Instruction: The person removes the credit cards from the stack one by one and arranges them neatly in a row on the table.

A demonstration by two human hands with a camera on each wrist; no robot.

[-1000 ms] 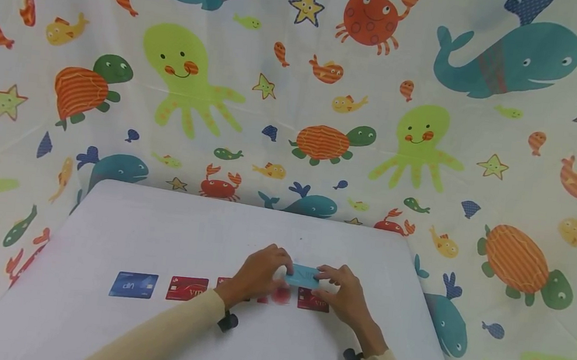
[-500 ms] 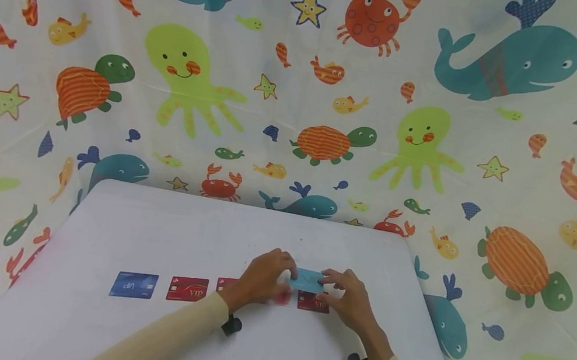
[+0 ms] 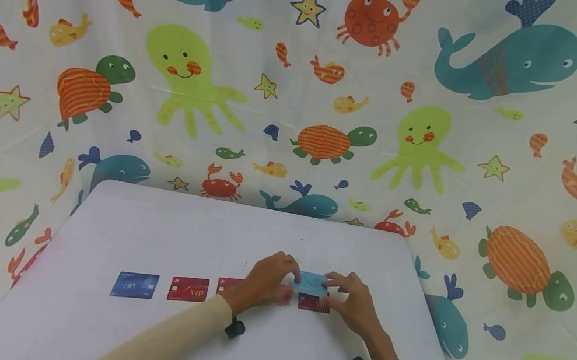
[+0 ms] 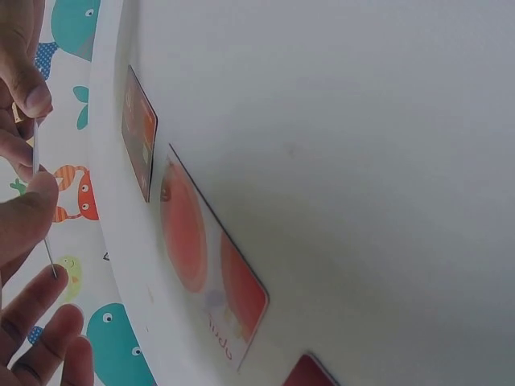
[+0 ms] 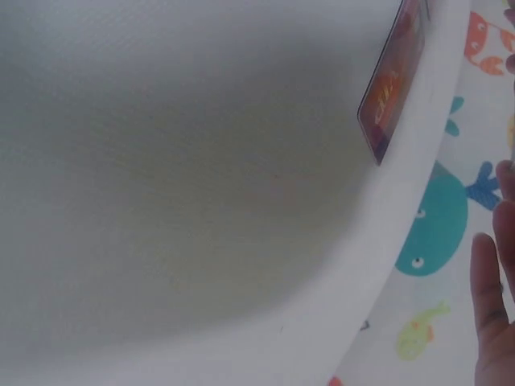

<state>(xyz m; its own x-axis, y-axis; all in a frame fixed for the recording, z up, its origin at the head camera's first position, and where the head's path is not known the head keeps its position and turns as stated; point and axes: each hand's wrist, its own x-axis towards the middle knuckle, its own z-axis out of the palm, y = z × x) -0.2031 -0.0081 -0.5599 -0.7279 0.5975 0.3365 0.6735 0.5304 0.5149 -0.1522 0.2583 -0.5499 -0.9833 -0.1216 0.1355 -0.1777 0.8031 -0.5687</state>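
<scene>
A light blue card (image 3: pixel 311 284) is held up off the table between both hands. My left hand (image 3: pixel 267 279) pinches its left end, and my right hand (image 3: pixel 356 302) grips the right end. In the left wrist view the card shows nearly edge-on. Just below it in the head view lies a red VIP card (image 3: pixel 313 304), its upper part covered. A white card with red circles (image 4: pixel 187 233) lies on the table, mostly hidden behind my left hand in the head view. Another red card (image 3: pixel 227 284) is partly covered by the left forearm.
Further left along the row lie a red VIP card (image 3: pixel 188 290) and a blue card (image 3: pixel 134 285). The white table (image 3: pixel 199 229) reaches back to a curtain (image 3: pixel 259 54) printed with sea animals. A dark wrist camera (image 3: pixel 235 329) sits on the left wrist.
Both hands have shifted a little to the right and nearer, carrying the light blue card. It now overlaps the top of the right-hand red VIP card in the head view.
</scene>
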